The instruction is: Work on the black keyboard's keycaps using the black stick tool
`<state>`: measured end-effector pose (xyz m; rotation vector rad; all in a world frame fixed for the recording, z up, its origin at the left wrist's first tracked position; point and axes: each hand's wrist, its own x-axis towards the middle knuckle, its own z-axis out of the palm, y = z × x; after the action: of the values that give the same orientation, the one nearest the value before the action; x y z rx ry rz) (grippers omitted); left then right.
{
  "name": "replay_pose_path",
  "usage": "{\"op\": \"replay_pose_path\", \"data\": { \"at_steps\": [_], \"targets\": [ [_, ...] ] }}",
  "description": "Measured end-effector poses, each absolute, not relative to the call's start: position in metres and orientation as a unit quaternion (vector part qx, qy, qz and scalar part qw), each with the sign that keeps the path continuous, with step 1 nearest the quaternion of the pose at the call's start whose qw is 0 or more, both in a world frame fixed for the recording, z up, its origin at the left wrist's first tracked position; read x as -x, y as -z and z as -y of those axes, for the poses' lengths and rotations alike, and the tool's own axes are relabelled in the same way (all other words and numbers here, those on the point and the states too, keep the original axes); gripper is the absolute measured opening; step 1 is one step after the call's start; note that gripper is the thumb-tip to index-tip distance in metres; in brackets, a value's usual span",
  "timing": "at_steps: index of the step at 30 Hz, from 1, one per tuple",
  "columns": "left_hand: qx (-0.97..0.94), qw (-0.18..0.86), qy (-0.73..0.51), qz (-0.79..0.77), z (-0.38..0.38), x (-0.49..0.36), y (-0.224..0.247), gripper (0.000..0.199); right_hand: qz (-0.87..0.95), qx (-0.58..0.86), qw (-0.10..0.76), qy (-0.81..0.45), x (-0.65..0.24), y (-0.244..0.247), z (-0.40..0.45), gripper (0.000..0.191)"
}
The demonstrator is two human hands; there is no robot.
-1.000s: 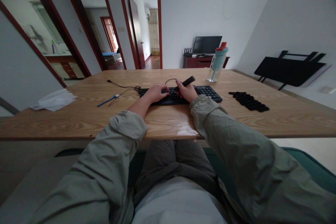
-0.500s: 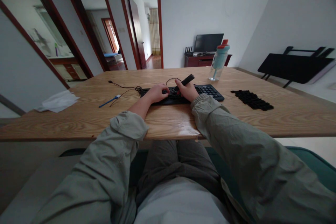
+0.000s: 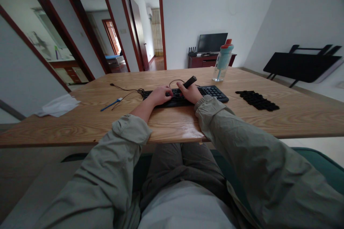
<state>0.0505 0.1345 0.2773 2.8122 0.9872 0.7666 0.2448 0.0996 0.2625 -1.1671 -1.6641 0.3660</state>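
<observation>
A black keyboard lies on the wooden table in front of me, partly covered by both hands. My left hand rests over its left half, with fingers bent and drawn together at the keys; whatever sits between the fingertips is hidden. Over the middle of the keyboard, my right hand is closed round a tool with a thick black cylindrical handle. That handle slants up to the right, and its working end, down at the keys, cannot be made out.
Right of the keyboard lies a patch of small black pieces, possibly keycaps. A water bottle stands behind. To the left are a coiled black cable, a thin blue brush-like stick and white tissue. The table's front edge is close to me.
The black handle in my right hand has tilted slightly. My left hand stays at the same spot on the keyboard. The whole view has shifted a little.
</observation>
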Motion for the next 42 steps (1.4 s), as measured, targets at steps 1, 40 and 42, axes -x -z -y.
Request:
{"op": "replay_pose_path", "data": {
  "at_steps": [1, 40, 42],
  "targets": [
    [-0.914, 0.028, -0.249, -0.320, -0.135, -0.051, -0.277, 0.012, 0.693, 0.487, 0.510, -0.149, -0.245, -0.262, -0.101, 0.050],
    [-0.918, -0.020, -0.246, -0.310, -0.135, -0.052, -0.278, 0.017, 0.704, 0.507, 0.470, -0.162, -0.246, -0.265, -0.112, 0.051],
    [-0.917, -0.015, -0.254, -0.307, -0.136, -0.052, -0.278, 0.017, 0.710, 0.494, 0.476, -0.159, -0.247, -0.265, -0.112, 0.050]
  ]
}}
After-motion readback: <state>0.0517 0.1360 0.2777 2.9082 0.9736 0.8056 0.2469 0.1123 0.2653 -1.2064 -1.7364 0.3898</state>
